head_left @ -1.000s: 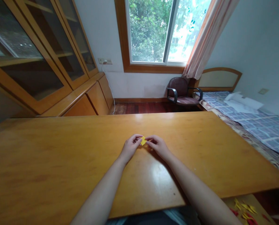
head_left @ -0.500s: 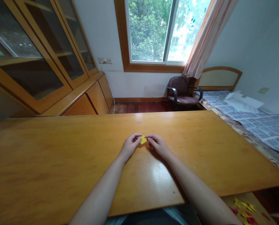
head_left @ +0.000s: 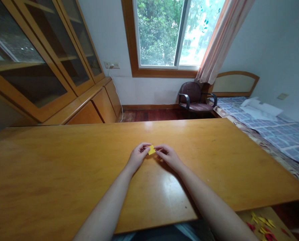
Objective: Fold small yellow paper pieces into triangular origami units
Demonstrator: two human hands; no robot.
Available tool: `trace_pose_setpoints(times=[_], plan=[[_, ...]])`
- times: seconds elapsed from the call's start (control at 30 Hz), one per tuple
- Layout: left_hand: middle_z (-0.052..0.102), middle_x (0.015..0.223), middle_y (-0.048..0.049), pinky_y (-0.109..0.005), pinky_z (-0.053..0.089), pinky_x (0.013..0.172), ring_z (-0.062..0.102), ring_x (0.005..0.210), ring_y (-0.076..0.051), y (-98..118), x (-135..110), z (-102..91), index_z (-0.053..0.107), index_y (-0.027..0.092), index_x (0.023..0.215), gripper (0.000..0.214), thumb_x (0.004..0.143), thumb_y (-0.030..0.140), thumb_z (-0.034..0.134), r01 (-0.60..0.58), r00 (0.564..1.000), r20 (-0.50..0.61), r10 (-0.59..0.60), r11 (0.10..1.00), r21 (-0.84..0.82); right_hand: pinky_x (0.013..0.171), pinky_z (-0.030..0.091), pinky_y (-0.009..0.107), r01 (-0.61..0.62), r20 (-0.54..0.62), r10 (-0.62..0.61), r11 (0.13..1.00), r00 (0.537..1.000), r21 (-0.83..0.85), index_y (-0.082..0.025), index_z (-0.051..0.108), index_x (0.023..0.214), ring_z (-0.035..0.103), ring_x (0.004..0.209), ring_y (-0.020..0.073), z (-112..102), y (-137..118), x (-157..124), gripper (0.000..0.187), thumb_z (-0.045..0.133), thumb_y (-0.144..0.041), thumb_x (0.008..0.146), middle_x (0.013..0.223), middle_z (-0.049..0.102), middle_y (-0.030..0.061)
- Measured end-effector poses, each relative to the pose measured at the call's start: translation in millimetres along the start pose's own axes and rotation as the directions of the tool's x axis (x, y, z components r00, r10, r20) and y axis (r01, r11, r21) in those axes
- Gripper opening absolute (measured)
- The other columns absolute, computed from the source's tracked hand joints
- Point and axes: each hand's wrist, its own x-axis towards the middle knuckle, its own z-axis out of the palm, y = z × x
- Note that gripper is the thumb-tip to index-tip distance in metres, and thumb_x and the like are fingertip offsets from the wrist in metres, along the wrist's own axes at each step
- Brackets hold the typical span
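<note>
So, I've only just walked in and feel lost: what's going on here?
A person's left hand pinches a small yellow piece, perhaps paper, over a wooden table; the right hand is at the piece's opposite edge. Other yellow and red pieces lie on a lower surface on the right.

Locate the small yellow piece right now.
In the head view, the yellow piece is near centre, over the wooden table, between the left hand and the right hand.
</note>
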Motion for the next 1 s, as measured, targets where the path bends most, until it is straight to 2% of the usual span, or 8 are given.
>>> trace_pose_setpoints(times=[0.2, 0.43, 0.67, 0.87, 1.0], plan=[[0.062, 0.081, -0.0006, -0.023, 0.045, 0.071, 0.057, 0.076, -0.014, 0.7, -2.3, 1.2, 0.066, 0.017, 0.103, 0.028, 0.083, 0.036, 0.063, -0.025, 0.999, 0.022, 0.024, 0.999, 0.044, 0.059, 0.047, 0.023, 0.004, 0.005, -0.004, 1.0, 1.0, -0.015, -0.018, 0.066, 0.102, 0.057, 0.06, 0.0104, 1.9, 0.0, 1.3, 0.022, 0.061, -0.029, 0.083, 0.082, 0.066, 0.0012], [0.062, 0.083, -0.0009, -0.023, 0.045, 0.072, 0.057, 0.077, -0.014, -0.6, -3.0, 0.9, 0.066, 0.018, 0.106, 0.03, 0.082, 0.035, 0.064, -0.033, 0.999, 0.022, 0.032, 0.998, 0.058, 0.064, 0.047, 0.024, 0.075, 0.003, -0.075, 0.987, 0.997, -0.144, -0.02, 0.068, 0.096, 0.057, 0.064, 0.0108, 0.4, 3.0, 2.0, 0.016, 0.061, -0.022, 0.082, 0.08, 0.065, 0.0003], [0.063, 0.085, -0.0018, -0.024, 0.047, 0.073, 0.059, 0.079, -0.015, -1.0, -3.6, 1.1, 0.066, 0.017, 0.107, 0.033, 0.079, 0.035, 0.066, -0.045, 0.999, 0.017, 0.044, 0.995, 0.087, 0.06, 0.049, 0.025, -0.034, -0.046, 0.033, 0.999, 0.998, -0.02, -0.017, 0.065, 0.102, 0.062, 0.063, 0.0141, 1.4, 0.6, 3.8, 0.026, 0.058, -0.038, 0.088, 0.073, 0.066, 0.0015], [0.069, 0.089, -0.0036, -0.026, 0.049, 0.075, 0.062, 0.08, -0.016, 1.7, -5.9, 0.9, 0.069, 0.018, 0.101, 0.028, 0.079, 0.035, 0.067, -0.066, 0.998, 0.025, 0.063, 0.985, 0.157, 0.061, 0.046, 0.024, -0.007, -0.013, 0.004, 0.986, 1.0, -0.164, -0.017, 0.068, 0.083, 0.059, 0.061, 0.0131, 3.5, -1.3, 4.4, 0.023, 0.063, -0.039, 0.084, 0.071, 0.066, 0.0013], [0.07, 0.088, -0.0036, -0.026, 0.05, 0.075, 0.063, 0.081, -0.017, 1.8, -5.4, 0.7, 0.07, 0.018, 0.097, 0.026, 0.079, 0.036, 0.067, -0.066, 0.998, 0.029, 0.062, 0.984, 0.166, 0.061, 0.044, 0.024, -0.009, -0.01, 0.007, 0.985, 1.0, -0.171, -0.016, 0.068, 0.08, 0.057, 0.061, 0.0124, 3.7, -3.1, 4.0, 0.021, 0.061, -0.036, 0.085, 0.068, 0.064, 0.0001]])
